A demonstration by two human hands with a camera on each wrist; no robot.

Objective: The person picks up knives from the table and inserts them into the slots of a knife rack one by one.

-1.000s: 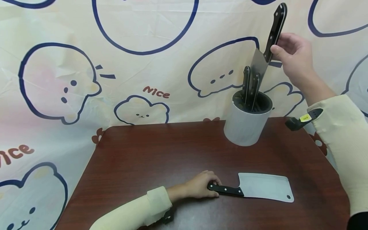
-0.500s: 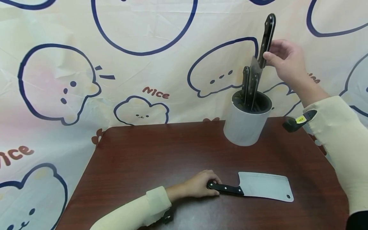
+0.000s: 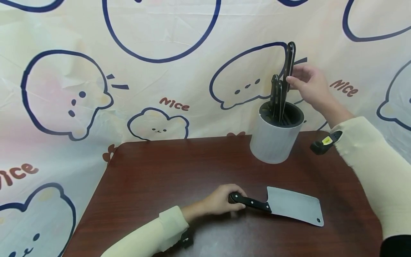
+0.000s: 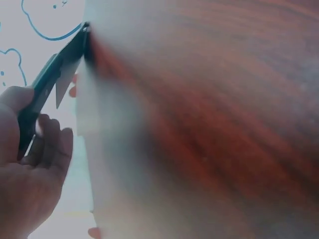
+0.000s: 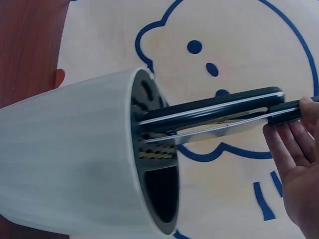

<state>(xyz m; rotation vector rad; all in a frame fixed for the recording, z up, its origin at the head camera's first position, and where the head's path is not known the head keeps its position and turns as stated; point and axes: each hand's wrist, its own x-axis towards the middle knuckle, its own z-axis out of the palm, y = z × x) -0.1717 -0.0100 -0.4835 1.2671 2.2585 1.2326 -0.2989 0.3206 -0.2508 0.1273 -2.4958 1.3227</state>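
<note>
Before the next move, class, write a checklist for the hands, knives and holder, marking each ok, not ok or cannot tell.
1. Right hand gripping a knife by its handle: ok.
2. Its blade reaching into the white holder: ok.
3. Fully seated: not ok, blade shows above the rim.
4. Holder upright on the table: ok.
5. Left hand gripping the cleaver by its handle: ok.
6. Cleaver blade clear of the table: cannot tell.

Knives (image 3: 274,91) stand in the holder (image 3: 273,144) on the table (image 3: 179,167), behind the cleaver (image 3: 293,206).
</note>
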